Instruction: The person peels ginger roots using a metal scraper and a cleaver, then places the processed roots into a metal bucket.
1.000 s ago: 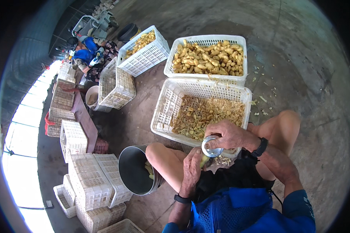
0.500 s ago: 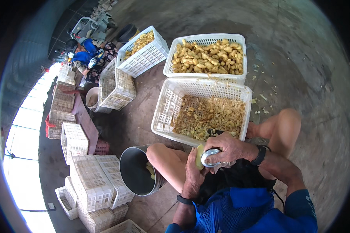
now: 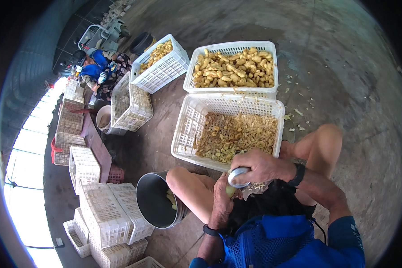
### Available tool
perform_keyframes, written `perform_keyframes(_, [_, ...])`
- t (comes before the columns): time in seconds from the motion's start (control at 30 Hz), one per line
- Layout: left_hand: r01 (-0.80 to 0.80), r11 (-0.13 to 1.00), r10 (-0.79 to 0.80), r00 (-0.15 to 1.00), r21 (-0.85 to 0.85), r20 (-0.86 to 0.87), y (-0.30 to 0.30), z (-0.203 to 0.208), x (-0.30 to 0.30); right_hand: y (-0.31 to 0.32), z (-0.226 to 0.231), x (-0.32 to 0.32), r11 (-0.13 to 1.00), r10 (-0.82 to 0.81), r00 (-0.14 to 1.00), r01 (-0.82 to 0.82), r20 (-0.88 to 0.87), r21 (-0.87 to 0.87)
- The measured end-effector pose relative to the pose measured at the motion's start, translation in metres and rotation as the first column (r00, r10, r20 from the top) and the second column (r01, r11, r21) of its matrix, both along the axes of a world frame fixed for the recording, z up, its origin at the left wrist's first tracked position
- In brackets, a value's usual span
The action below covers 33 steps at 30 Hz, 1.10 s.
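**Caller:** Grey concrete floor (image 3: 344, 71) all round, scattered with pale scraps, and white plastic crates everywhere. What have the hands got?

**Spotter:** Right hand (image 3: 261, 166) is wrapped tight around a shiny metal peeler (image 3: 238, 177), its rounded end poking out toward the left. Left hand (image 3: 222, 201) sits just below it, fingers curled around a small pale yellow root piece (image 3: 230, 191). Peeler and piece are touching, right above the person's lap.

**Caller:** And directly ahead?

**Spotter:** The near crate (image 3: 190, 129) holds a bed of thin yellowish peelings, its rim just beyond the right knuckles. Behind it, touching, the far crate (image 3: 231, 47) is heaped with knobbly tan roots.

**Caller:** Down by the left knee?

**Spotter:** A dark metal bucket (image 3: 152, 201), tilted, with a few pale peeled pieces showing inside.

**Caller:** Anyone else?

**Spotter:** Another person (image 3: 96, 71) in blue sits far left, beside a third crate (image 3: 161, 58) of roots. Empty crates (image 3: 107, 214) are stacked at lower left.
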<state>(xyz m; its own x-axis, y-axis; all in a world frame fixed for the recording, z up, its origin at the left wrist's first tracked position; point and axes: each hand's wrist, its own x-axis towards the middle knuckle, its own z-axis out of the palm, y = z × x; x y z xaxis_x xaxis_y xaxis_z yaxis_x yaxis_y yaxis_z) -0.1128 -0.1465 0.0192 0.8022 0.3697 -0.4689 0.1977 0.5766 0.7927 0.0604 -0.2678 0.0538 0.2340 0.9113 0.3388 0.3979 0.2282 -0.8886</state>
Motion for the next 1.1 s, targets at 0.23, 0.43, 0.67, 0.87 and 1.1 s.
perform_keyframes(0.23, [0.065,0.976,-0.081,0.994,0.208,0.071,0.004,0.009,-0.011,-0.004,-0.011,0.039,0.937,-0.34,0.94,0.339,-0.008,-0.083])
perform_keyframes(0.43, [-0.112,0.977,0.113,0.994,-0.184,-0.002,0.006,0.002,0.001,-0.009,-0.006,0.003,0.996,-0.089,0.986,0.091,-0.14,0.008])
perform_keyframes(0.67, [-0.057,0.998,0.058,0.998,0.025,-0.034,0.003,-0.004,0.004,0.004,-0.022,-0.016,0.996,0.038,0.996,-0.044,-0.087,-0.075])
perform_keyframes(0.87, [-0.014,0.999,0.015,1.0,-0.049,0.014,0.004,0.019,-0.012,-0.01,-0.015,0.035,0.947,-0.322,0.946,0.322,-0.024,0.003])
perform_keyframes(1.1, [-0.007,1.0,0.007,1.0,0.022,-0.019,-0.003,0.015,0.003,0.003,-0.023,-0.013,1.0,-0.017,0.987,0.019,-0.159,0.013])
